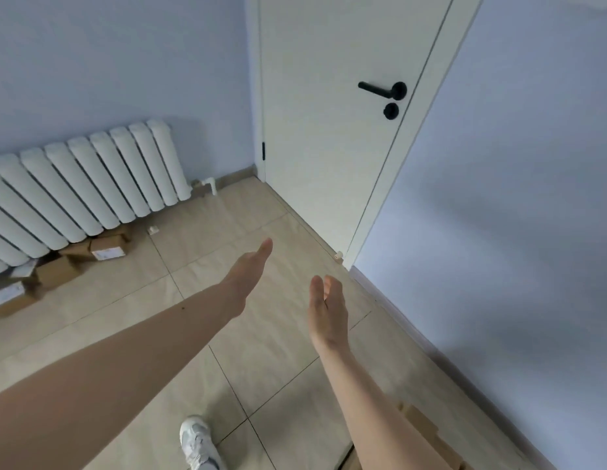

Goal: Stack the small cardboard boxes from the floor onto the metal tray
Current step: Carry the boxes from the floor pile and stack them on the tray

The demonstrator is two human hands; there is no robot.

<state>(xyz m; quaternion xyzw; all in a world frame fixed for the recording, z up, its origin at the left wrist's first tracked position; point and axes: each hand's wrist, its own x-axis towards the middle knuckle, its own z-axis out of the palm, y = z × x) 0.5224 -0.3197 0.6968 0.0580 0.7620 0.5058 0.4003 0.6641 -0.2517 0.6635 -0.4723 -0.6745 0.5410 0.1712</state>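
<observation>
Both hands are empty with fingers extended — the left hand [249,266] is nearer the small cardboard boxes [62,262], which lie heaped on the floor under the radiator [91,184] to the far left, well apart from the right hand [327,308] — no metal tray is identifiable.

Two hands [251,269], about five cardboard boxes [108,248] under one radiator [91,184], one door [336,113], one shoe [196,442].
</observation>
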